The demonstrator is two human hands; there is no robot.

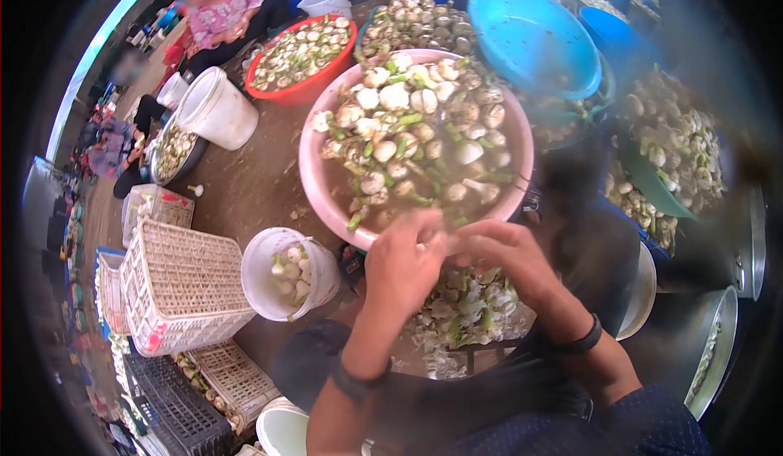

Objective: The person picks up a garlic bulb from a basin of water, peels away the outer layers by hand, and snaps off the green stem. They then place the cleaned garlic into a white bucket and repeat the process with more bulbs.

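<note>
My left hand [408,254] and my right hand [507,254] meet over the near rim of a pink basin [313,180], fingers bent and pressed together. A small pale bit shows between the fingertips, too blurred and covered to name. Garlic bulbs [395,97] with cut green stems, some white and some muddy, lie heaped in brown water inside the basin. Below my hands, between my legs, is a pile of white and green garlic peelings [473,305]. Dark bands circle both wrists.
At left stand a white bucket [254,293] with peeled bulbs, a stacked pale crate [183,281] and another white bucket [214,113]. A red basin [347,68], a blue basin [530,36] and a garlic heap [673,142] lie beyond. A person [224,11] sits at the back left.
</note>
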